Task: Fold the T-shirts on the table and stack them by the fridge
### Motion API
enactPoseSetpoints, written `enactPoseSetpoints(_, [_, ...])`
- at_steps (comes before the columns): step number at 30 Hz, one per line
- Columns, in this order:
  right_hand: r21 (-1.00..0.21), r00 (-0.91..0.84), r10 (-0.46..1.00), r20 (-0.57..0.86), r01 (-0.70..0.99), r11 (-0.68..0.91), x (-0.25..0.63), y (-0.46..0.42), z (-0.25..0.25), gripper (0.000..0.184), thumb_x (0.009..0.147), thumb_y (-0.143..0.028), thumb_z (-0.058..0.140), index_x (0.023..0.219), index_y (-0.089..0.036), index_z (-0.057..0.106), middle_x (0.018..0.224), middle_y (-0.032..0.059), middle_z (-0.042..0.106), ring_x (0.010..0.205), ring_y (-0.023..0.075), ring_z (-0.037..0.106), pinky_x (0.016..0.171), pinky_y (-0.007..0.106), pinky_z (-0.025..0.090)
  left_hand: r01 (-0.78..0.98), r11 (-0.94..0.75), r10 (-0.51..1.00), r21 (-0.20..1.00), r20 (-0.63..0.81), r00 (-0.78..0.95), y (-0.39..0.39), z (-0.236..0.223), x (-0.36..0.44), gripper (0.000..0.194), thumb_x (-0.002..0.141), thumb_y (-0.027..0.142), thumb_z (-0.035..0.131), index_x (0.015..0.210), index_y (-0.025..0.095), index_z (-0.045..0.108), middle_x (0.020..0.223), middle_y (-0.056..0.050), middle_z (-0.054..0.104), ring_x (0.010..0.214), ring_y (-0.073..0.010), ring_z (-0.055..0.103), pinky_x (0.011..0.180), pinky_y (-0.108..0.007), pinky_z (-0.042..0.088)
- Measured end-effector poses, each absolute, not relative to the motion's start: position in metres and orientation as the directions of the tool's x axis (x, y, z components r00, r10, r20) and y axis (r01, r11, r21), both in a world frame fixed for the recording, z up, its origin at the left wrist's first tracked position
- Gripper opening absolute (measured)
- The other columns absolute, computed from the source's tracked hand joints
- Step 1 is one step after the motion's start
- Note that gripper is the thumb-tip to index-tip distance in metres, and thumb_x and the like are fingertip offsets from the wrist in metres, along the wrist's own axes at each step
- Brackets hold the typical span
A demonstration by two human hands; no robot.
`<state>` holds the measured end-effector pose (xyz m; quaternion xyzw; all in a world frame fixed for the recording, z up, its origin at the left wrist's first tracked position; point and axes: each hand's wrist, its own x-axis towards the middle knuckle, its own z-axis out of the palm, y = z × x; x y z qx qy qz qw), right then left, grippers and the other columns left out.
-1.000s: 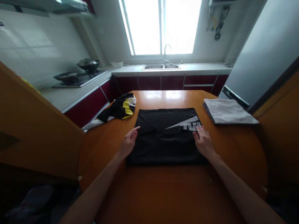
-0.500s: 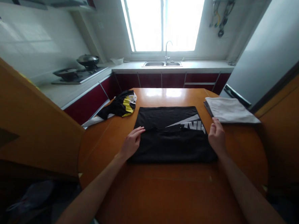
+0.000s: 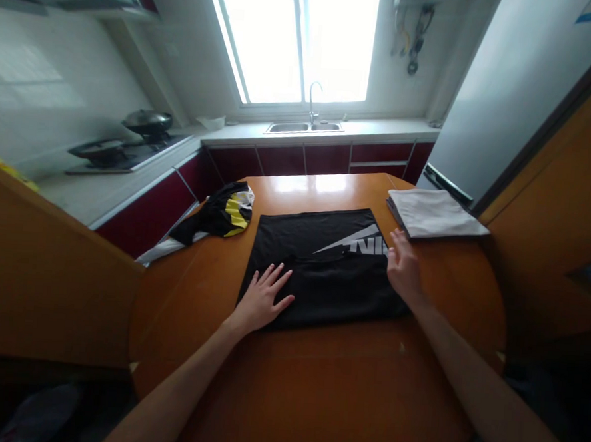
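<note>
A black shirt (image 3: 322, 282) with a grey-white printed logo lies flat on the wooden table, its near part folded over toward the print. My left hand (image 3: 262, 299) rests on the folded layer at the left, palm down with fingers spread. At the shirt's right edge, beside the print, is my right hand (image 3: 403, 266), fingers stretched out and holding nothing. Whether its fingertips press on the cloth I cannot tell.
On the wooden table (image 3: 325, 389), a crumpled black, yellow and white garment (image 3: 226, 210) lies at the left. A folded whitish cloth (image 3: 436, 213) sits at the right. Beyond are a sink (image 3: 304, 128), a stove with pans (image 3: 129, 154) and a grey fridge (image 3: 514, 81).
My left hand has shifted from the shirt's left edge onto the folded layer, and its fingers have spread. My right hand stays by the right edge. The whole view has shifted slightly.
</note>
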<state>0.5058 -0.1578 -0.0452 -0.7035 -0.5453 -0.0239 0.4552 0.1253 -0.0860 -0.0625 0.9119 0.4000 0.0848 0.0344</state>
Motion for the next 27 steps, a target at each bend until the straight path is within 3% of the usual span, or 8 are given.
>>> enactPoseSetpoints(4, [-0.478, 0.157, 0.890, 0.429, 0.875, 0.077, 0.463, -0.163, -0.051, 0.055, 0.099, -0.028, 0.034, 0.151, -0.016, 0.048, 0.162, 0.0091, 0.036, 0.152, 0.0241, 0.026, 0.124, 0.047, 0.022, 0.730, -0.673, 0.740, 0.124, 0.095, 0.666, -0.086, -0.063, 0.125, 0.063, 0.100, 0.059, 0.043, 0.156, 0.033, 0.036, 0.166, -0.005, 0.027, 0.153, -0.0333, 0.022, 0.119, -0.063, 0.023])
enactPoseSetpoints(7, [-0.356, -0.003, 0.949, 0.317, 0.926, 0.122, 0.439, -0.168, -0.058, 0.060, 0.100, -0.039, 0.039, 0.156, -0.017, 0.039, 0.166, 0.0091, 0.024, 0.155, 0.0261, 0.016, 0.124, 0.050, 0.016, 0.734, -0.669, 0.743, 0.119, 0.085, 0.664, -0.087, -0.063, 0.125, 0.064, 0.100, 0.060, 0.042, 0.157, 0.032, 0.034, 0.166, -0.005, 0.025, 0.153, -0.0337, 0.021, 0.119, -0.064, 0.022])
enactPoseSetpoints(10, [-0.276, -0.092, 0.978, 0.185, 0.951, 0.142, 0.430, -0.171, -0.065, 0.066, 0.100, -0.051, 0.043, 0.157, -0.018, 0.036, 0.167, 0.0114, 0.021, 0.155, 0.0280, 0.015, 0.123, 0.053, 0.013, 0.738, -0.666, 0.746, 0.114, 0.079, 0.661, -0.087, -0.063, 0.125, 0.064, 0.100, 0.060, 0.041, 0.157, 0.032, 0.033, 0.167, -0.005, 0.024, 0.153, -0.0337, 0.020, 0.120, -0.064, 0.021])
enactPoseSetpoints(12, [-0.258, -0.103, 0.984, 0.142, 0.956, 0.137, 0.429, -0.171, -0.068, 0.067, 0.100, -0.053, 0.042, 0.157, -0.019, 0.036, 0.166, 0.0124, 0.022, 0.155, 0.0278, 0.016, 0.123, 0.053, 0.015, 0.738, -0.665, 0.747, 0.115, 0.084, 0.660, -0.087, -0.064, 0.125, 0.064, 0.100, 0.060, 0.042, 0.157, 0.033, 0.034, 0.166, -0.005, 0.025, 0.153, -0.0338, 0.020, 0.120, -0.063, 0.020])
enactPoseSetpoints(18, [-0.242, 0.028, 0.979, 0.204, 0.970, 0.023, 0.442, -0.166, -0.069, 0.067, 0.102, -0.051, 0.034, 0.158, -0.015, 0.033, 0.166, 0.0138, 0.023, 0.155, 0.0267, 0.015, 0.123, 0.053, 0.012, 0.735, -0.669, 0.744, 0.112, 0.103, 0.661, -0.087, -0.065, 0.125, 0.064, 0.100, 0.060, 0.042, 0.157, 0.034, 0.034, 0.166, -0.004, 0.026, 0.153, -0.0334, 0.021, 0.120, -0.064, 0.018])
enactPoseSetpoints(24, [-0.250, 0.107, 0.989, 0.101, 0.965, -0.079, 0.457, -0.159, -0.077, 0.070, 0.102, -0.053, 0.031, 0.155, -0.008, 0.037, 0.164, 0.0172, 0.026, 0.153, 0.0278, 0.021, 0.123, 0.052, 0.016, 0.743, -0.661, 0.751, 0.104, 0.088, 0.655, -0.088, -0.064, 0.125, 0.064, 0.099, 0.060, 0.042, 0.157, 0.034, 0.034, 0.166, -0.004, 0.025, 0.153, -0.0342, 0.020, 0.119, -0.065, 0.020])
enactPoseSetpoints(27, [-0.260, 0.127, 0.980, 0.152, 0.962, -0.084, 0.463, -0.156, -0.079, 0.070, 0.103, -0.053, 0.029, 0.156, -0.008, 0.036, 0.164, 0.0168, 0.026, 0.154, 0.0274, 0.019, 0.123, 0.051, 0.014, 0.742, -0.663, 0.749, 0.102, 0.101, 0.655, -0.088, -0.065, 0.125, 0.063, 0.099, 0.060, 0.043, 0.157, 0.034, 0.035, 0.166, -0.004, 0.026, 0.153, -0.0342, 0.021, 0.119, -0.065, 0.020])
